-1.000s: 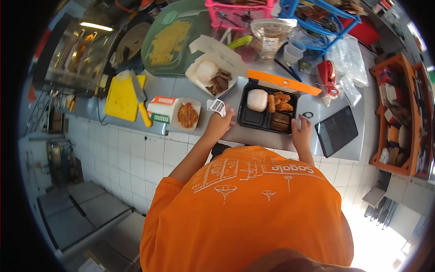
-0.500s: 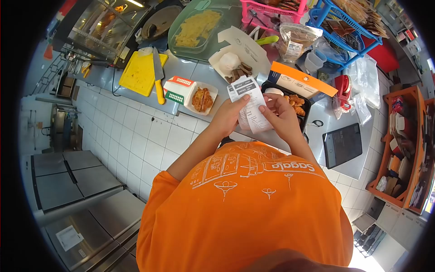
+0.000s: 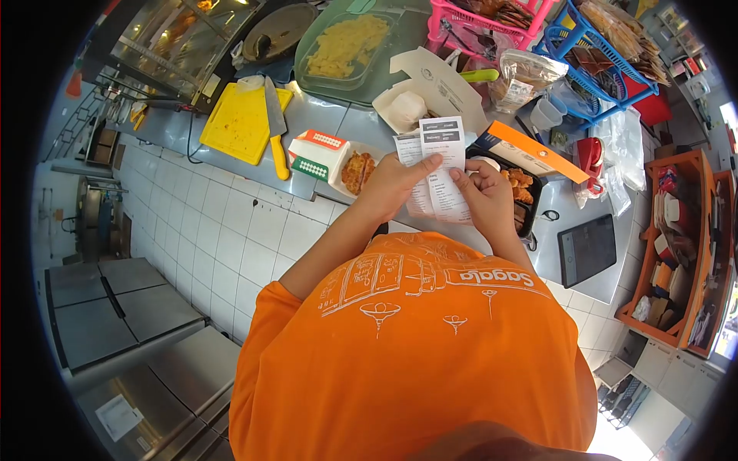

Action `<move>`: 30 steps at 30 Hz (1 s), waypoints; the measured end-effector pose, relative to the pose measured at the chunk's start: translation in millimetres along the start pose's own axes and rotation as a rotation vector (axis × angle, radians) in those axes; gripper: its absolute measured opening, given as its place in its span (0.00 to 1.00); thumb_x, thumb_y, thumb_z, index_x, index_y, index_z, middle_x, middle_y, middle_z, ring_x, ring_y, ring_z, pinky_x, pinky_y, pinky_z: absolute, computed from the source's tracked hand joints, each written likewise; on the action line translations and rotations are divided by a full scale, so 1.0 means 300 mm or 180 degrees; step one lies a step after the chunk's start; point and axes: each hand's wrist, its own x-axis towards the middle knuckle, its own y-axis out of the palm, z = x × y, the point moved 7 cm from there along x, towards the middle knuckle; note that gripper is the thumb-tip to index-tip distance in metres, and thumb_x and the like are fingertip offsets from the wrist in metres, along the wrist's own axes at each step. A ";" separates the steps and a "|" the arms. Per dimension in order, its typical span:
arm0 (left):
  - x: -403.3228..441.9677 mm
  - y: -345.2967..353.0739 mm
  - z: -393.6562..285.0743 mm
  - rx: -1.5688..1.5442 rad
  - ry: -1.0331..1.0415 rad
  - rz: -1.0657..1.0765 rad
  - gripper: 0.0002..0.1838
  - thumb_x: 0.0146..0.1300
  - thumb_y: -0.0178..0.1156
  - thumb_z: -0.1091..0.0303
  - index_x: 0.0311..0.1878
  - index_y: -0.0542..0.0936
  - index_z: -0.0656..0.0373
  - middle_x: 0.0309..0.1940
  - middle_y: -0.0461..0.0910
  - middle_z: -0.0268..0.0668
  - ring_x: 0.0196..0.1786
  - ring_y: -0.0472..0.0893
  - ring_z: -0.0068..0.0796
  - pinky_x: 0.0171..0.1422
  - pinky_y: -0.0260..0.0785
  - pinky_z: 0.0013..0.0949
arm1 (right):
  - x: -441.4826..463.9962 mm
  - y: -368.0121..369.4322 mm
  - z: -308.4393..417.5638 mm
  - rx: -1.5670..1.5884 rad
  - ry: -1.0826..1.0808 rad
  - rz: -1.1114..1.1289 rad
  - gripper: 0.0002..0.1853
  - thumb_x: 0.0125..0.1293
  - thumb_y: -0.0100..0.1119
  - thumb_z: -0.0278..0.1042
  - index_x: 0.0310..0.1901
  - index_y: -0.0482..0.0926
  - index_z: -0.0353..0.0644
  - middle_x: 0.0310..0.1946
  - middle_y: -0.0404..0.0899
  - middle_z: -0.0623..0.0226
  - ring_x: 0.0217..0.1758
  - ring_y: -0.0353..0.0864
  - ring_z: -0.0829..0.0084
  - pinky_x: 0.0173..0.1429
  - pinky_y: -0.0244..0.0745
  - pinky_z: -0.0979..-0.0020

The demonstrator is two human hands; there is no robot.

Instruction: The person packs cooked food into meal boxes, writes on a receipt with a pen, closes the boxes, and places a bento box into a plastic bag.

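Note:
My left hand (image 3: 393, 187) and my right hand (image 3: 492, 198) hold printed paper receipts (image 3: 444, 183) between thumbs and fingers. At least two slips overlap, one in front of the other. Left of them is a red, white and green paper box (image 3: 318, 156) with a piece of fried chicken (image 3: 358, 170) in its open end, partly behind my left hand. Beyond my right hand lies a black tray with fried pieces (image 3: 520, 184), its orange-edged sleeve (image 3: 530, 146) standing behind it. Past the receipts, an open carton (image 3: 442, 81) holds a round white wrapped portion (image 3: 408, 107).
On the left of the steel counter, a knife (image 3: 275, 123) lies beside a yellow cutting board (image 3: 242, 127). A tub of yellow food (image 3: 347, 48) stands farther back. Blue (image 3: 596, 61) and pink baskets (image 3: 492, 17) hold packets. A tablet (image 3: 587, 250) lies at right.
The receipts have turned more upright, and the front slip's printed top now shows more plainly. My left hand has moved slightly right, covering part of the chicken. The whole view has shifted a little.

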 end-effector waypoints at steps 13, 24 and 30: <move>0.051 -0.308 -0.153 0.0114 -0.0166 0.0295 0.24 0.64 0.57 0.72 0.62 0.66 0.66 0.50 0.77 0.45 0.48 0.80 0.36 0.51 0.76 0.38 | 0.124 -0.342 0.050 -0.1131 -0.0289 -0.2428 0.22 0.63 0.61 0.37 0.57 0.72 0.40 0.18 0.76 0.66 0.21 0.73 0.79 0.27 0.67 0.74; 0.083 -0.511 -0.175 0.0688 -0.0512 0.0211 0.26 0.64 0.58 0.66 0.63 0.67 0.63 0.51 0.78 0.45 0.48 0.81 0.35 0.49 0.76 0.35 | 0.113 -0.428 0.016 -0.3155 0.0348 -0.2458 0.20 0.66 0.54 0.44 0.59 0.73 0.70 0.28 0.82 0.56 0.32 0.82 0.57 0.38 0.74 0.61; 0.112 -0.504 -0.189 0.0748 -0.0516 0.0282 0.26 0.64 0.58 0.66 0.63 0.67 0.63 0.51 0.78 0.45 0.47 0.81 0.35 0.48 0.75 0.35 | 0.135 -0.405 0.105 -0.4307 -0.0046 -0.2161 0.17 0.65 0.56 0.47 0.55 0.78 0.67 0.30 0.75 0.59 0.36 0.79 0.60 0.38 0.73 0.59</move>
